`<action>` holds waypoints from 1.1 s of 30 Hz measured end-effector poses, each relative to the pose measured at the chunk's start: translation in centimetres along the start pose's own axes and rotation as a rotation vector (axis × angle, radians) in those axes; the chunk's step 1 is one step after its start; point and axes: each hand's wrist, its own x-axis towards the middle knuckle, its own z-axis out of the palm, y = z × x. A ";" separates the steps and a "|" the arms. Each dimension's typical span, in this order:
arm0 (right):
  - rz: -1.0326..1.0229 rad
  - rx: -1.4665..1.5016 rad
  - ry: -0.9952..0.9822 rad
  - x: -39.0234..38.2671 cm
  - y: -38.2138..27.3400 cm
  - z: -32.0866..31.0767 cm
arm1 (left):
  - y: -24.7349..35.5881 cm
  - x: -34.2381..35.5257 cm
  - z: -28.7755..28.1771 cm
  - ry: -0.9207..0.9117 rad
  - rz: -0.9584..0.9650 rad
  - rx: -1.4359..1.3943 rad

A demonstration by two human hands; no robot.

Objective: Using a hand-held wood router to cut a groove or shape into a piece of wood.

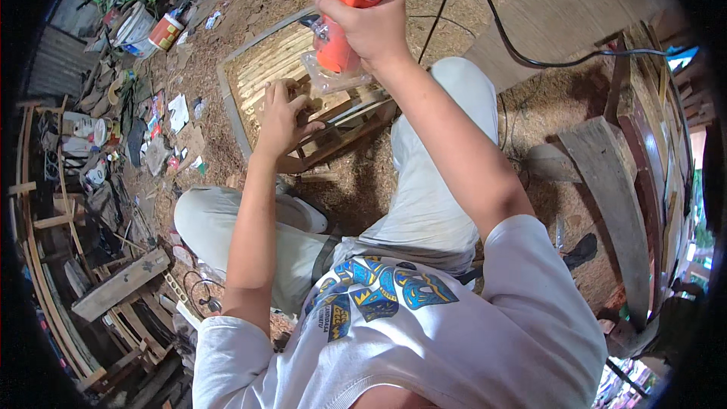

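Note:
My right hand (371, 26) is wrapped around an orange trim router (337, 49), held upright at the top middle. Its clear plastic base (324, 79) sits over the near part of a slatted wooden panel (276, 53); whether it touches the wood I cannot tell. On the panel's near left part lies my left hand (282, 121), fingers bent and apart, thumb stretched toward the router. The router's bit is hidden. Beneath the near edge of the panel, wooden framing (337, 140) shows.
Sawdust and shavings cover the ground. A black cable (522, 57) runs across a wide board (560, 7) at the upper right. Planks (606, 174) lean at the right. Buckets (136, 30), rags and scrap litter the left, with stacked timber (121, 284) lower down.

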 end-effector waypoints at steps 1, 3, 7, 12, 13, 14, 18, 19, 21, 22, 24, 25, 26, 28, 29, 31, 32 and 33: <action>0.000 -0.001 -0.016 0.0 0.4 0.0 | -0.1 0.1 0.0 0.010 -0.011 -0.004; 0.008 -0.035 -0.055 0.1 1.0 -0.2 | -0.2 0.2 -0.6 0.026 0.012 -0.018; 0.085 0.046 -0.083 -0.1 1.6 0.5 | -0.5 -1.0 -2.2 0.124 -0.106 -0.035; 0.089 0.193 -0.154 -0.2 3.1 1.3 | -3.5 -1.4 -3.3 -0.174 -0.271 0.119; 0.098 0.192 -0.177 -0.2 3.5 1.6 | -3.9 -1.3 -3.7 -0.224 -0.194 0.160; 0.112 0.195 -0.188 -0.1 4.0 1.8 | -4.3 -1.2 -3.8 -0.223 -0.189 0.168; 0.155 0.180 -0.254 0.1 5.0 2.6 | -6.7 -1.7 -4.0 -0.130 -0.281 0.406; 0.158 0.175 -0.252 0.1 5.2 3.0 | -8.0 -1.9 -3.9 -0.132 -0.294 0.402; 0.160 0.169 -0.268 0.3 5.8 3.6 | -10.7 -1.7 -3.9 0.042 -0.424 0.003; 0.153 0.161 -0.275 0.4 6.1 3.8 | -11.4 -1.3 -3.6 0.174 -0.459 -0.296; 0.144 0.144 -0.306 0.5 6.6 4.0 | -11.8 -0.9 -2.3 0.271 -0.511 -0.335; 0.125 0.126 -0.329 0.5 6.8 4.1 | -11.8 -0.8 -1.5 0.368 -0.550 -0.370; 0.132 0.126 -0.338 0.4 7.0 4.2 | -11.7 -0.7 -0.6 0.420 -0.541 -0.370; 0.110 0.114 -0.361 0.2 7.0 4.5 | -11.4 -0.6 0.2 0.465 -0.494 -0.285; 0.117 0.115 -0.369 0.1 7.0 4.6 | -11.3 -0.6 0.5 0.505 -0.434 -0.198; 0.149 0.124 -0.382 -0.1 6.8 4.7 | -11.1 -0.4 0.4 0.534 -0.438 -0.259; 0.153 0.123 -0.387 -0.1 6.7 4.7 | -11.0 -0.4 0.2 0.527 -0.437 -0.284; 0.159 0.128 -0.416 0.0 6.7 4.6 | -11.0 -0.3 0.1 0.522 -0.434 -0.308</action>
